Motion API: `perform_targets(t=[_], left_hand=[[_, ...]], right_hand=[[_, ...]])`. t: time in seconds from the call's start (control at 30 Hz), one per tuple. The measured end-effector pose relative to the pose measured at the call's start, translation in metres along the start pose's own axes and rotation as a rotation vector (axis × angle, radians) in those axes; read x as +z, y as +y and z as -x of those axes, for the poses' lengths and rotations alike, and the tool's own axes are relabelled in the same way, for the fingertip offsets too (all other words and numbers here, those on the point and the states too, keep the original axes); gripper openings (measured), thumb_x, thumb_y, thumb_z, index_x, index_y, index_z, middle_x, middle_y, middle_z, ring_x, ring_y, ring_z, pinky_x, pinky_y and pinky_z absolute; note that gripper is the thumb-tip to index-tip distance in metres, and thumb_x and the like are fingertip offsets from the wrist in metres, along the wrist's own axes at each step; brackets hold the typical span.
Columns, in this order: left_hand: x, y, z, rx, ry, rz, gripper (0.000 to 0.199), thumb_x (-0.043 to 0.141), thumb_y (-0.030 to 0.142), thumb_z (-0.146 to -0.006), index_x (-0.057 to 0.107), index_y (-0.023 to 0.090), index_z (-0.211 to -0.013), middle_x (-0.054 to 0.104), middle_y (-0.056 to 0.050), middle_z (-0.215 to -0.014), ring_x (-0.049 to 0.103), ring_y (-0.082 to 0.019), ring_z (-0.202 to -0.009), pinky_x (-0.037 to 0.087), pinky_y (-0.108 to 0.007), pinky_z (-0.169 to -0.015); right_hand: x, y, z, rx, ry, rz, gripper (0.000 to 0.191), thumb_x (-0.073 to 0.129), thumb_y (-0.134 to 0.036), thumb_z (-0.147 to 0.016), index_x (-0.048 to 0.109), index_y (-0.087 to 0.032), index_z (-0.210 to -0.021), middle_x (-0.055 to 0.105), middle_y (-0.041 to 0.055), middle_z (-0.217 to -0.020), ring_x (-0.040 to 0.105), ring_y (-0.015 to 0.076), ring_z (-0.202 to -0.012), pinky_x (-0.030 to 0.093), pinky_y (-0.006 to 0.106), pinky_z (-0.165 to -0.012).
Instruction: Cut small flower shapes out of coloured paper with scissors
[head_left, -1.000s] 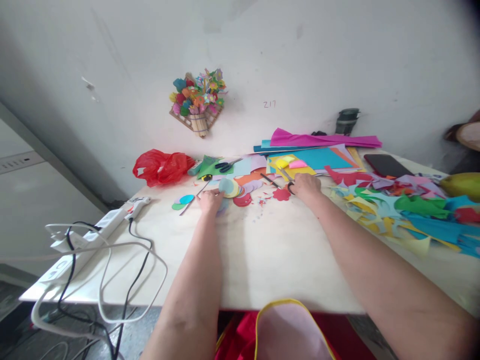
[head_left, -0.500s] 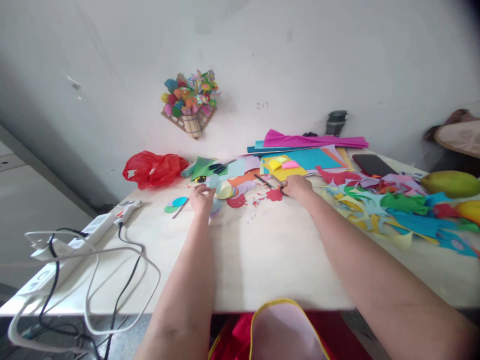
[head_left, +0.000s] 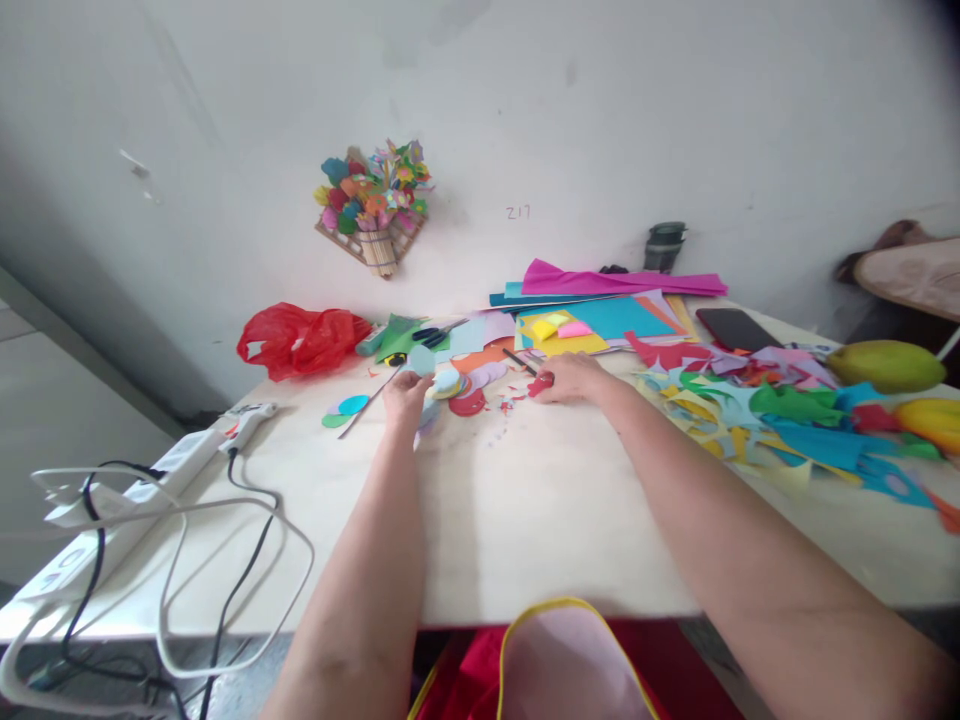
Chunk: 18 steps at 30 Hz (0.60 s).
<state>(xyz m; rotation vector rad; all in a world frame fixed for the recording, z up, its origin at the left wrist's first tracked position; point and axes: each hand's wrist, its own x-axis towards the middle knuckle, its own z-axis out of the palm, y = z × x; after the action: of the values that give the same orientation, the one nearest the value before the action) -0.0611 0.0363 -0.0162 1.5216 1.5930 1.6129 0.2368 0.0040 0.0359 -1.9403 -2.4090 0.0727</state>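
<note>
My left hand (head_left: 405, 396) is closed in a pinch at a light blue paper circle (head_left: 421, 359), which shows just beyond the fingertips. My right hand (head_left: 571, 378) has its fingers closed on a red paper flower (head_left: 541, 384) low over the table. Between the hands lie overlapping paper circles: pale yellow (head_left: 445, 383), lilac (head_left: 489, 374) and red (head_left: 468, 403). Small red scraps (head_left: 508, 405) are scattered near the flower. A dark thin stick-like tool (head_left: 517, 361) lies beyond my right fingers. Any scissors under the right hand are hidden.
Black-handled scissors (head_left: 431, 336) and a red plastic bag (head_left: 300, 340) lie at the back left. Coloured sheets (head_left: 637, 318), a phone (head_left: 739, 330) and paper offcuts (head_left: 795, 405) fill the right. A power strip (head_left: 169, 470) with cables is at the left edge.
My right hand has moved slightly left and closed over the red flower; the scissors blades near it no longer show. My left hand stays close to the light blue circle.
</note>
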Motion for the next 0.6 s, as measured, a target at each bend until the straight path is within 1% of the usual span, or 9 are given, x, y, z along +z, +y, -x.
perform_targets(t=[0.1,0.2,0.33,0.47,0.6], left_hand=[[0.004,-0.001,0.003,-0.049,-0.058,0.128,0.034,0.079,0.046,-0.060,0.056,0.021,-0.057,0.063,-0.002,-0.058,0.072,-0.025,-0.072,0.051,-0.030,-0.066],[0.006,-0.002,0.004,-0.046,-0.086,0.155,0.035,0.081,0.047,-0.059,0.057,0.020,-0.056,0.063,-0.002,-0.057,0.073,-0.026,-0.074,0.052,-0.030,-0.066],[0.005,-0.002,0.005,-0.049,-0.088,0.141,0.035,0.082,0.045,-0.058,0.058,0.021,-0.055,0.065,-0.002,-0.057,0.073,-0.026,-0.075,0.052,-0.030,-0.067],[0.007,0.004,0.007,-0.070,-0.082,0.203,0.038,0.084,0.046,-0.056,0.056,0.020,-0.054,0.066,-0.003,-0.059,0.074,-0.026,-0.075,0.054,-0.032,-0.069],[0.010,0.014,0.013,-0.122,-0.142,0.322,0.043,0.086,0.047,-0.052,0.054,0.019,-0.052,0.068,-0.007,-0.065,0.075,-0.027,-0.076,0.055,-0.032,-0.071]], right_hand=[[-0.002,-0.006,0.002,-0.008,-0.045,0.055,0.041,0.070,-0.044,-0.080,0.079,-0.023,-0.115,0.076,0.0123,-0.121,0.068,0.0334,-0.114,0.045,0.040,-0.098],[-0.003,-0.011,0.004,-0.018,-0.045,0.085,0.037,0.067,-0.037,-0.083,0.079,-0.023,-0.114,0.077,0.0138,-0.120,0.069,0.0330,-0.115,0.045,0.040,-0.099],[-0.003,-0.014,0.004,-0.017,0.000,0.061,0.035,0.065,-0.037,-0.086,0.081,-0.022,-0.113,0.078,0.0149,-0.116,0.070,0.0326,-0.113,0.048,0.038,-0.095],[-0.002,-0.011,0.003,0.017,0.034,0.038,0.032,0.064,-0.027,-0.085,0.082,-0.024,-0.111,0.079,0.0121,-0.116,0.071,0.0307,-0.112,0.050,0.036,-0.092],[0.002,-0.006,0.001,0.064,0.091,-0.004,0.033,0.059,-0.025,-0.087,0.083,-0.025,-0.110,0.079,0.0094,-0.118,0.071,0.0290,-0.112,0.051,0.033,-0.088]])
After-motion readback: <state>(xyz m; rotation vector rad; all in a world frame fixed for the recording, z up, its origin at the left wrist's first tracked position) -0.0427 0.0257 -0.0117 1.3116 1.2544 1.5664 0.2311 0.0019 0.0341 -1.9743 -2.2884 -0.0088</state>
